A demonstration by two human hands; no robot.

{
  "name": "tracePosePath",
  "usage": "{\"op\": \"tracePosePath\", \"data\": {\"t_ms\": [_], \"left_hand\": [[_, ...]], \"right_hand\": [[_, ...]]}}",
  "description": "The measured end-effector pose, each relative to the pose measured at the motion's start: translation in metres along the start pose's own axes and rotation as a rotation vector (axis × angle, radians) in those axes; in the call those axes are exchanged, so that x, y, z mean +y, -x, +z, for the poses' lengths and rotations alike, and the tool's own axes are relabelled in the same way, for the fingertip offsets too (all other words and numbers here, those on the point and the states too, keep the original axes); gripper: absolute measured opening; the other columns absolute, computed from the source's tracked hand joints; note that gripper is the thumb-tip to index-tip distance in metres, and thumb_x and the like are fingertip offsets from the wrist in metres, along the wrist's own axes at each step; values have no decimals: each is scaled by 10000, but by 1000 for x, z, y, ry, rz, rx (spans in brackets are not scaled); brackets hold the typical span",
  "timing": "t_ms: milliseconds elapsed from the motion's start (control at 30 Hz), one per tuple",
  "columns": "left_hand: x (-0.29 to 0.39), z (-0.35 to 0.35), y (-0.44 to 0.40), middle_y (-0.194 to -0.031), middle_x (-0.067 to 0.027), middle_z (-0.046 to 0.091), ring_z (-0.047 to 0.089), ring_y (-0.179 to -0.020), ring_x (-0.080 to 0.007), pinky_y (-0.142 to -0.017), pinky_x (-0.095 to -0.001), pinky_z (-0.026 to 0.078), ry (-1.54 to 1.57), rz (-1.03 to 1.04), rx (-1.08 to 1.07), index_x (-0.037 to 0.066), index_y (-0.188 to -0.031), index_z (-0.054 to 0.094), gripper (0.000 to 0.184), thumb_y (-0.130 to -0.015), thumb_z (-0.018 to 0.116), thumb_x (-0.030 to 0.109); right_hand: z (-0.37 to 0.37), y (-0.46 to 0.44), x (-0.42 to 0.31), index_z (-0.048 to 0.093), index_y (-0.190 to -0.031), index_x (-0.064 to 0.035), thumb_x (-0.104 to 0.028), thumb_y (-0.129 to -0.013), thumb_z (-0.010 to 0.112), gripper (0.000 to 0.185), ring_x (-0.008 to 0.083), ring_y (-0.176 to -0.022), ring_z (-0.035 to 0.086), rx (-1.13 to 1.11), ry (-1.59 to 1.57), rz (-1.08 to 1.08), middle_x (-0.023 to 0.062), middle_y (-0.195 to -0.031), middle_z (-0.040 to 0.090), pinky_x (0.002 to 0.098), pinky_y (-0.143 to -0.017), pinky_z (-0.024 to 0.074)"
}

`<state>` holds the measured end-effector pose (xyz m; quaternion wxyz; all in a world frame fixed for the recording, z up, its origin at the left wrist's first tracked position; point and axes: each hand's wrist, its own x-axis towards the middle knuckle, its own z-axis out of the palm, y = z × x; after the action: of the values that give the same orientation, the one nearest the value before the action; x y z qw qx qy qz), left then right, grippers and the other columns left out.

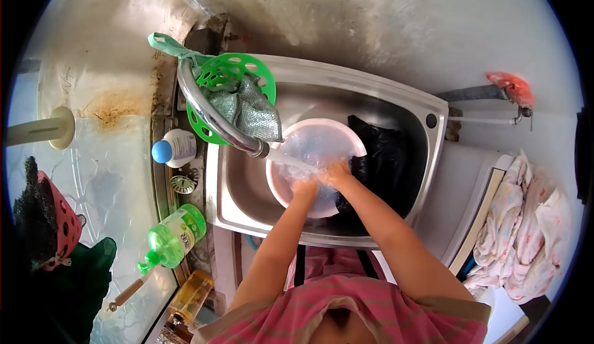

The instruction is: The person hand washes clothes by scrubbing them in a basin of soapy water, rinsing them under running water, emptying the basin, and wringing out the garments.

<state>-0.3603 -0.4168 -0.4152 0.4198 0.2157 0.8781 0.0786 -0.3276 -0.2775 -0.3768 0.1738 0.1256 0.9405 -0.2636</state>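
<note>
A pink basin (273, 189) stands in the metal sink (243, 186), holding cloudy, bubbly water. The curved tap (213, 115) pours a stream of water into it. My left hand (305, 188) is in the basin near its front side, with the fingers hidden by the water. Close beside it, my right hand (336, 172) is under the end of the stream, its fingers also blurred and covered. Whether either hand holds something does not show. A black plastic bag (390, 164) lies in the sink against the basin's right side, partly over the rim.
A green perforated basket (263, 74) with a silvery-green scouring cloth (250, 108) hangs by the tap. Left of the sink are a white bottle with a blue cap (179, 148), a drain strainer (183, 185) and a green pump bottle (176, 235). Patterned cloths (520, 226) hang at right.
</note>
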Motion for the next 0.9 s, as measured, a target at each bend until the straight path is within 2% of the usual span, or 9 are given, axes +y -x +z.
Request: {"op": "tracePosePath", "data": {"t_ms": [233, 333, 433, 467, 533, 633, 667, 767, 900], "left_hand": [[18, -48, -9, -1191, -165, 557, 510, -1135, -332, -961, -456, 377, -129, -36, -274, 137, -1236, 535, 472, -867, 491, 428], [39, -117, 4, -1084, -136, 652, 601, -1045, -308, -904, -429, 445, -88, -61, -108, 140, -1148, 628, 425, -853, 519, 425], [25, -183, 32, -803, -184, 658, 637, -728, -346, -671, -385, 487, 750, 35, 838, 25, -818, 658, 203, -780, 618, 220], [23, -218, 43, -750, -169, 650, 629, -688, -310, -654, -365, 476, 801, -107, 962, 3, -842, 632, 212, -785, 613, 206], [-24, -246, -4, -951, -124, 634, 629, -809, -255, -704, -355, 495, 1065, 160, 1135, 29, -1162, 511, 383, -857, 570, 253], [-16, -305, -19, -1118, -141, 577, 614, -919, -267, -788, -390, 520, 2093, 591, 390, 60, -1235, 465, 403, -898, 534, 270], [0, -321, 12, -1152, -142, 558, 603, -954, -271, -812, -415, 525, 1983, 738, 231, 67, -1246, 461, 406, -908, 519, 283], [6, -304, 11, -1223, -138, 513, 551, -1064, -253, -866, -381, 492, 1736, 761, 526, 56, -1278, 445, 432, -906, 536, 256], [-15, -250, 8, -1255, -123, 483, 503, -1126, -211, -918, -329, 419, 1358, 316, 920, 36, -1286, 449, 448, -883, 582, 179]], "right_hand": [[16, -27, 13, 528, -1258, -148, -318, -828, 539, 463, 324, -1180, 465, -70, -68, 158, 166, -1234, 545, 527, -1000, 288], [7, -33, 5, 523, -1254, -125, -316, -810, 566, 485, 319, -1178, 472, -44, -13, 139, 166, -1227, 548, 514, -989, 313], [-8, -44, -6, 518, -1250, -102, -314, -793, 592, 510, 314, -1175, 480, 99, 89, 90, 165, -1220, 551, 502, -977, 338], [-21, -44, -12, 516, -1249, -94, -314, -787, 601, 518, 313, -1174, 482, 131, 98, 99, 165, -1218, 552, 498, -974, 346], [-78, -31, -39, 538, -1158, -87, -300, -749, 661, 477, 272, -1046, 572, -73, 2, 262, 108, -1029, 642, 457, -880, 387], [-101, 1, -55, 585, -1036, -112, -258, -715, 704, 372, 244, -932, 604, 78, -94, 174, 62, -872, 660, 409, -818, 367], [-109, 13, -59, 598, -1018, -122, -251, -706, 714, 357, 245, -926, 600, 124, -180, 95, 70, -871, 658, 406, -821, 359], [-116, 41, -58, 606, -958, -97, -230, -680, 745, 338, 261, -856, 602, 352, -322, 29, 85, -784, 638, 387, -777, 372], [-139, 65, -61, 618, -928, -58, -232, -676, 764, 339, 276, -780, 586, 528, -633, 76, 94, -747, 616, 375, -781, 402]]}}
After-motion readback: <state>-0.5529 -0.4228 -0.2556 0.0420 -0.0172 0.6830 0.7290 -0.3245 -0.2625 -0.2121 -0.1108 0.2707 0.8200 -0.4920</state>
